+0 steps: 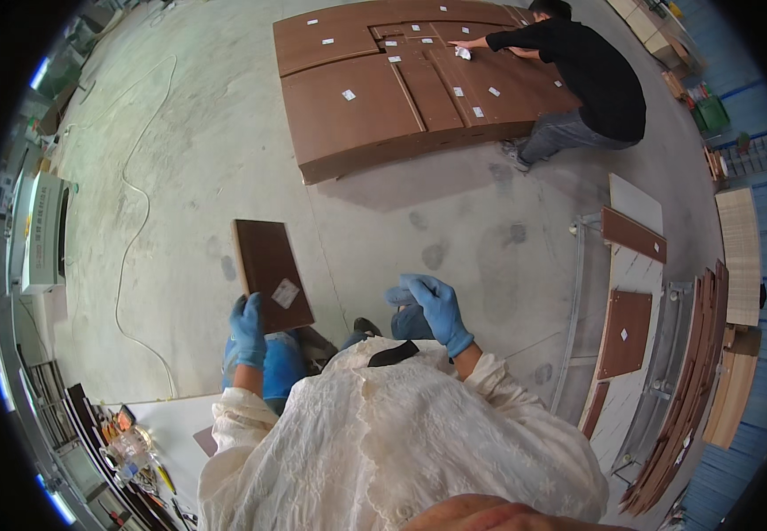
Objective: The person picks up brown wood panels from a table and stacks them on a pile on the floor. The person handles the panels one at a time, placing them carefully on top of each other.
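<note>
My left hand (247,331), in a blue glove, grips the lower left edge of a small brown panel (264,257). The panel is held up tilted, its broad face showing, with a white label (285,293) near the lower end. To the right, my right hand (434,307), also gloved in blue, is raised apart from the panel. Its fingers are bent and pressed together; whether anything small is in them is hidden. Below the panel a rounded blue object (286,361) shows beside my legs.
Ahead stands a large stack of brown panels (357,106) with white labels; a person (591,75) in black leans over it. At the right are a metal rack (580,310) and upright boards (697,372). A cable (127,177) crosses the floor; tools (127,434) lie lower left.
</note>
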Tool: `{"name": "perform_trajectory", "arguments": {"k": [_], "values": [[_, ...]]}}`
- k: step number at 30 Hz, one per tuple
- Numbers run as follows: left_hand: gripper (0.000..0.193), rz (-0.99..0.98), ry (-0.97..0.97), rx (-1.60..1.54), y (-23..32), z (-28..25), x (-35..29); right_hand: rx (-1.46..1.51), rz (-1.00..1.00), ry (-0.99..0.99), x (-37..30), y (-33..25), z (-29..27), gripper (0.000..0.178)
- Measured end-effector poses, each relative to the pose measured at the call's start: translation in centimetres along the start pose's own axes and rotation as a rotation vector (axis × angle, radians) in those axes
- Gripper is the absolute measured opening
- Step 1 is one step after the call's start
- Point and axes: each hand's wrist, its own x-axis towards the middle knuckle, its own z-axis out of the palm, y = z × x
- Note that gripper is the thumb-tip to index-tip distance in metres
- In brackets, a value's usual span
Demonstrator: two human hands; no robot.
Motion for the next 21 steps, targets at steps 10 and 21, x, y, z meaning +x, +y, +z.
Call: {"name": "perform_trajectory", "arguments": {"k": [10, 21], "values": [[0.041, 0.135, -0.272, 0.019, 10.1, 17.9, 6.4, -0.086, -0.072, 0.109, 11.6, -3.9, -7.1, 0.027], [0.045, 0.052, -0.199, -0.030, 19.8, 29.5, 13.7, 0.013, 0.033, 0.078, 28.6, -11.2, -17.4, 0.027]]}}
